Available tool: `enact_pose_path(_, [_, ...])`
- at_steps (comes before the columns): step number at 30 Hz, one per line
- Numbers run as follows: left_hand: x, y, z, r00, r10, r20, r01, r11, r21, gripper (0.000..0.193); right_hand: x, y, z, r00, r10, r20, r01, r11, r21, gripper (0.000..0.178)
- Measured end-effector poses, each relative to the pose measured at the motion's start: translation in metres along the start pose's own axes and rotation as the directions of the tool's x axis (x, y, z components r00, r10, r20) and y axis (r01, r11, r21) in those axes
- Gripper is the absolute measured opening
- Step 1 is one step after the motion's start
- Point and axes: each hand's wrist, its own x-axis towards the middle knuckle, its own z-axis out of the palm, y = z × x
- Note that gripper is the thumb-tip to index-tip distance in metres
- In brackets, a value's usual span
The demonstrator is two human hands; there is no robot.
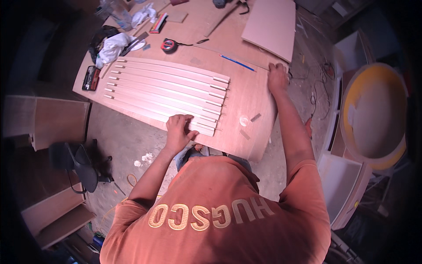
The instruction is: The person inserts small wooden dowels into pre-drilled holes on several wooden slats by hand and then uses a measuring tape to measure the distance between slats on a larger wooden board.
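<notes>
My left hand point(177, 131) is at the near edge of the row of pale wooden strips point(167, 94), its bent fingers and thumb closed on the nearest strip. The strips lie side by side on the wooden worktop point(241, 94), with short light pieces on both ends. My right hand point(278, 79) rests at the worktop's right edge with its fingers apart, just below the corner of a flat pale board point(270, 28). A blue pencil point(237, 63) lies to the left of that hand. Beyond the strips sits a red and black tape measure point(169, 45).
White cloth point(115, 47), a black bag point(102, 37) and a red and black case point(91, 78) crowd the worktop's left end. A black chair point(83, 163) and wooden cabinets point(59, 121) stand at left. To the right is a large round frame point(376, 114); cables point(323, 81) trail across the floor.
</notes>
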Motion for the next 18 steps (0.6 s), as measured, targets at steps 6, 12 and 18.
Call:
enact_pose_path(6, [-0.016,0.010,-0.023,0.992,-0.088,-0.088,0.094,0.994,0.058,0.101,-0.003,-0.006,-0.039,0.981,-0.141,0.134,0.136,0.989,0.051,0.014])
enact_pose_path(12, [0.015,0.057,-0.033,0.982,-0.186,-0.037,0.113,0.732,-0.672,0.074,-0.090,0.043,-0.114,0.986,-0.154,0.064,0.091,0.820,0.566,0.013])
enact_pose_path(18, [0.092,0.139,-0.008,0.945,-0.154,0.288,0.308,0.122,-0.944,0.064,-0.222,0.075,-0.177,0.886,-0.042,0.461,-0.311,0.685,0.659,0.021])
